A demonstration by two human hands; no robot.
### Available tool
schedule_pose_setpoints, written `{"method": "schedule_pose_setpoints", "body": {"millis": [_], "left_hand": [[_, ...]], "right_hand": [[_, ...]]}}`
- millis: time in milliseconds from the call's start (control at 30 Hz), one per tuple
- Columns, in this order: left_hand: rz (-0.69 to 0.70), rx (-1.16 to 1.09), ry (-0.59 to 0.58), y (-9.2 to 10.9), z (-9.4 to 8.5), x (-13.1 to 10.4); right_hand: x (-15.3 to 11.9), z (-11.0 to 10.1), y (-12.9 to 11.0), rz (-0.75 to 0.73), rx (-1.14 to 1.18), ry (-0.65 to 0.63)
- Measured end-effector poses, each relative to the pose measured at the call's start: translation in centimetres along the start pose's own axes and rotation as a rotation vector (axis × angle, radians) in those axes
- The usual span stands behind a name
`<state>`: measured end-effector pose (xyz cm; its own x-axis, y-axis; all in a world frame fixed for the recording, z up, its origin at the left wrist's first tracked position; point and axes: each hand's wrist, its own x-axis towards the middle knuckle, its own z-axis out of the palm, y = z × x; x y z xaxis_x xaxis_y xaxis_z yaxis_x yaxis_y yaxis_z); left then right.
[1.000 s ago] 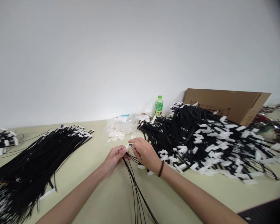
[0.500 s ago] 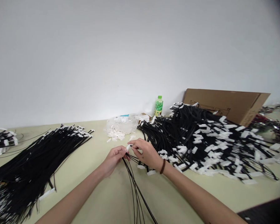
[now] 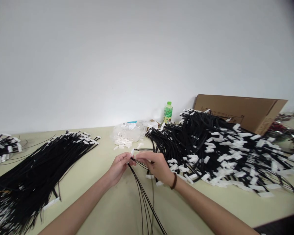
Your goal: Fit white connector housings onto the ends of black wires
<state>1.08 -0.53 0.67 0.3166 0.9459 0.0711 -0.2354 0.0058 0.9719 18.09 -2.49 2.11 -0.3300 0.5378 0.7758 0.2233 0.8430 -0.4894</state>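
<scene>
With left hand [image 3: 118,167] pinched on a small white plug [image 3: 132,152] above the bench [image 3: 107,209], with black wires [image 3: 152,208] trailing beneath; with right hand [image 3: 159,165] half-curled just beside, impossible to tell if gripping a wire. Seemingly fitting wires into the plug; next calling for a steady left pinch and a well-aligned wire end.

Looks like a cable workshop, going by piles of black cables [image 3: 51,160] with white plugs [image 3: 266,194] in bulk on a long pale table [image 3: 117,209] set against a plain wall [image 3: 112,58]; also reads that way from a clear bag [image 3: 137,131] with small white parts [image 3: 123,142] and a cardboard box [image 3: 235,106] alongside
</scene>
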Motion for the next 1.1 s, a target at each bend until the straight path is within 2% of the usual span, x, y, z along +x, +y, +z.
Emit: {"method": "schedule_pose_setpoints", "body": {"millis": [100,167,267,367,433,500,600,700,867,1100], "left_hand": [[-0.01,0.021,0.022,-0.2,-0.2,0.0],[-0.011,0.03,0.033,-0.4,-0.2,0.0],[0.003,0.046,0.034,-0.5,-0.3,0.1],[0.001,0.072,0.029,-0.7,-0.3,0.2],[0.0,0.087,0.029,-0.7,-0.4,0.2],[0.003,0.095,0.029,-0.6,-0.3,0.1],[-0.007,0.09,0.034,-0.2,0.0,0.0],[-0.015,0.091,0.047,0.1,0.3,-0.1],[-0.011,0.085,0.006,0.1,0.3,-0.1],[0.008,0.088,-0.012,-0.1,0.0,-0.1]], "right_hand": [[0.8,-1.4,-0.2,0.311,0.259,0.289],[1.3,-2.9,0.1,0.417,0.422,0.488],[1.8,-5.4,1.0,0.412,0.427,0.72],[1.7,-7.3,1.7,0.352,0.197,0.809],[1.4,-7.5,1.6,0.277,-0.033,0.768],[1.2,-6.9,1.0,0.181,-0.238,0.629],[0.7,-4.8,0.1,0.063,-0.463,0.353],[0.3,-2.6,-0.4,0.004,-0.609,0.177],[-0.2,-0.7,-0.3,0.007,-0.647,0.116],[-0.2,-0.4,-0.3,0.003,-0.623,0.112]]}}
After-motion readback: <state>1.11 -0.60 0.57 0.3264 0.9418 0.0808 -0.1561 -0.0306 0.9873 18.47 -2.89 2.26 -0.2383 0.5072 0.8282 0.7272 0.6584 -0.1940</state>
